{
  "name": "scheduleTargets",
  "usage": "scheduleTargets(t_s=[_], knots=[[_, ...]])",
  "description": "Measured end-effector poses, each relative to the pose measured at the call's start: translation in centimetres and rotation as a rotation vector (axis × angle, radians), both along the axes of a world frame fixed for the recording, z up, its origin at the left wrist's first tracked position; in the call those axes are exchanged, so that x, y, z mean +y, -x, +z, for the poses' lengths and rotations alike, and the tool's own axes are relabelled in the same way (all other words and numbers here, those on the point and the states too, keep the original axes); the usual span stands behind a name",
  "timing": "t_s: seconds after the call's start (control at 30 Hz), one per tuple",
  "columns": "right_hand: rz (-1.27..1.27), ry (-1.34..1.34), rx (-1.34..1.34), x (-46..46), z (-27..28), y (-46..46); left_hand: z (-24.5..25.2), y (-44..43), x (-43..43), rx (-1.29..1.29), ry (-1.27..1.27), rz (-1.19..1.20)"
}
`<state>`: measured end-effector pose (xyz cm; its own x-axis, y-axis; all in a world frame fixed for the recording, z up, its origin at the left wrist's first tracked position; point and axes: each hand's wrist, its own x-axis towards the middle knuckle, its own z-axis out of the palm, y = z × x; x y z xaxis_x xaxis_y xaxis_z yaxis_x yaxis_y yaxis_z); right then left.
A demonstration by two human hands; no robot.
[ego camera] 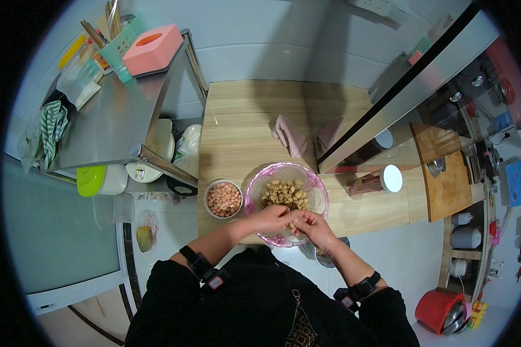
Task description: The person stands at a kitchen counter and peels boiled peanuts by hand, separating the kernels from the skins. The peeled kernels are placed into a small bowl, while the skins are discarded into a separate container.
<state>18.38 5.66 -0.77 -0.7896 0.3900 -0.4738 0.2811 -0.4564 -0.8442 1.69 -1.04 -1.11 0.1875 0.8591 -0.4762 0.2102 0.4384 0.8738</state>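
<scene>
A pink-rimmed clear bowl (250, 191) at the front edge of the wooden counter holds a heap of unshelled peanuts (286, 194). Over the bowl's near part, my left hand (271, 218) and my right hand (310, 225) meet with fingertips pinched together. Both seem closed on one small peanut, mostly hidden by the fingers. Left of the bowl stands a small white bowl (206, 203) filled with shelled, pinkish peanut kernels (224, 199). Below the counter edge, partly behind my right forearm, is a clear container (325, 259) with some bits in it.
A crumpled pink cloth (290, 136) lies beyond the bowl. To the right are a white-lidded jar (390, 178), a glass partition with a dark edge (399, 84) and a wooden board (449, 186). A steel shelf (113, 126) with a pink tissue box (154, 50) stands at left.
</scene>
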Motion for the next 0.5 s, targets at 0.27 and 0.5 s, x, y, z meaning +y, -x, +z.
scheduleTargets(t_s=[0.27,0.5], knots=[[0.054,-0.138,0.054,-0.2,-0.4,-0.3,0.1,-0.8,-1.0,0.059,-0.212,-0.06],[0.08,-0.15,0.038,-0.7,-0.6,-0.3,0.4,-0.7,-2.2,0.147,-0.255,-0.052]])
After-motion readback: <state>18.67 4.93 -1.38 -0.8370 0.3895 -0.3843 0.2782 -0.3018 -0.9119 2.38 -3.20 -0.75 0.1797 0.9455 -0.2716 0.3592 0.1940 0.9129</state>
